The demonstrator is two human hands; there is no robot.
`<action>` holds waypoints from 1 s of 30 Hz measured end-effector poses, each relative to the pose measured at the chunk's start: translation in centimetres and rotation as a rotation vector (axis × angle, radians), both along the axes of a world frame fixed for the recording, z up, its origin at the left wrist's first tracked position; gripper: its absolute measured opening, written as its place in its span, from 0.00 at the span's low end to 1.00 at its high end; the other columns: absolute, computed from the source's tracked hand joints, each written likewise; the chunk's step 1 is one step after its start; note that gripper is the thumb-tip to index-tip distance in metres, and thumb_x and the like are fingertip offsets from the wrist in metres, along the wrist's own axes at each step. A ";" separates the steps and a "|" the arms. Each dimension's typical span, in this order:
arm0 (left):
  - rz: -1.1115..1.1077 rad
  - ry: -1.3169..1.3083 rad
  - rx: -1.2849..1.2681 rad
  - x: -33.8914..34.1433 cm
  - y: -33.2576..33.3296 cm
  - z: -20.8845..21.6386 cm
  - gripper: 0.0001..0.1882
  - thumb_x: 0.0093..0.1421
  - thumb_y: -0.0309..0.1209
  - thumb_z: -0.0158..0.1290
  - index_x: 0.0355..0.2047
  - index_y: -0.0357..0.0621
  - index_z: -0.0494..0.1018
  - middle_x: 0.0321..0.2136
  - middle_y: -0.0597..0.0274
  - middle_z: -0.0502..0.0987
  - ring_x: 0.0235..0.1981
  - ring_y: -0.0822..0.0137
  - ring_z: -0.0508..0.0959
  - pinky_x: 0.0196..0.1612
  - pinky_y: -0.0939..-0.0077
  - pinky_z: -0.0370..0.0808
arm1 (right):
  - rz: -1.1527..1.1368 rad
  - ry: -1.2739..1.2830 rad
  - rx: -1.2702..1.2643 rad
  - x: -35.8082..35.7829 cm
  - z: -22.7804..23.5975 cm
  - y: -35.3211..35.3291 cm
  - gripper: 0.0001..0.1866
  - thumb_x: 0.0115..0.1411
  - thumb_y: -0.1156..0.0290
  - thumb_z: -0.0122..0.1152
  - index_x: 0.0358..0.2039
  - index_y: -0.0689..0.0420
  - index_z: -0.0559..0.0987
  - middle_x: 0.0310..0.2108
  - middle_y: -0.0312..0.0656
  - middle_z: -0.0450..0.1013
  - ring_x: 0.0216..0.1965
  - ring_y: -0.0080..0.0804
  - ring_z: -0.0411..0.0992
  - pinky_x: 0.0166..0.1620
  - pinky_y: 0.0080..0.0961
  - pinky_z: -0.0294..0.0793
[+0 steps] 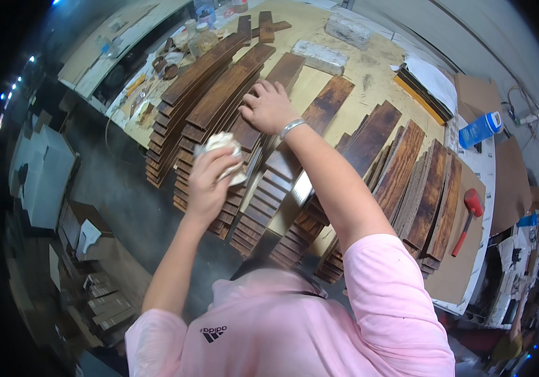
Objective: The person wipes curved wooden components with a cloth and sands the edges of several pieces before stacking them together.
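Note:
My left hand is closed around a crumpled white rag and rests it on a dark stained wooden plank on top of a stack. My right hand, with a metal bracelet at the wrist, lies flat with fingers spread on the far part of the same stack of planks. Both arms reach forward from my pink shirt at the lower edge.
Several more stacks of dark stained planks cover the plywood workbench, with fanned planks at the right. A red-headed mallet lies at the right edge. White blocks, jars and a blue bottle stand at the back.

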State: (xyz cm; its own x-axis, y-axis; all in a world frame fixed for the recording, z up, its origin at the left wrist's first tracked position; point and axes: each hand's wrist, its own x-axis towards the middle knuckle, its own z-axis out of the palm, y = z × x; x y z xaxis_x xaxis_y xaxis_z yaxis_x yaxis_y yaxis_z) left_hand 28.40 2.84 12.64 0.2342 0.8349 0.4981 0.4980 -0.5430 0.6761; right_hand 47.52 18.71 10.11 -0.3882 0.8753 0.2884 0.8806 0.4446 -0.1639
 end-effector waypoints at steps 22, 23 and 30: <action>0.262 0.103 -0.094 -9.2 -10.7 -8.0 0.13 0.48 0.15 0.53 0.32 0.41 0.81 0.40 0.54 0.81 0.39 0.51 0.77 0.44 0.63 0.74 | 0.058 -0.059 0.001 0.2 -0.2 0.5 0.22 0.67 0.51 0.45 0.49 0.52 0.78 0.59 0.50 0.67 0.68 0.48 0.56 0.67 0.56 0.52; 0.218 0.042 -0.037 -7.5 -9.4 -6.2 0.13 0.48 0.15 0.53 0.32 0.41 0.81 0.40 0.55 0.81 0.40 0.51 0.76 0.44 0.63 0.74 | 0.064 -0.071 -0.015 0.1 0.1 0.5 0.22 0.67 0.51 0.45 0.49 0.52 0.78 0.59 0.50 0.67 0.68 0.48 0.56 0.67 0.56 0.52; 0.399 0.219 -0.574 -12.5 -15.7 -14.9 0.18 0.45 0.22 0.56 0.40 0.44 0.80 0.43 0.56 0.80 0.45 0.51 0.79 0.49 0.61 0.75 | 0.071 -0.053 -0.020 0.4 -0.1 1.1 0.22 0.67 0.49 0.44 0.50 0.49 0.78 0.59 0.51 0.66 0.67 0.48 0.56 0.68 0.56 0.50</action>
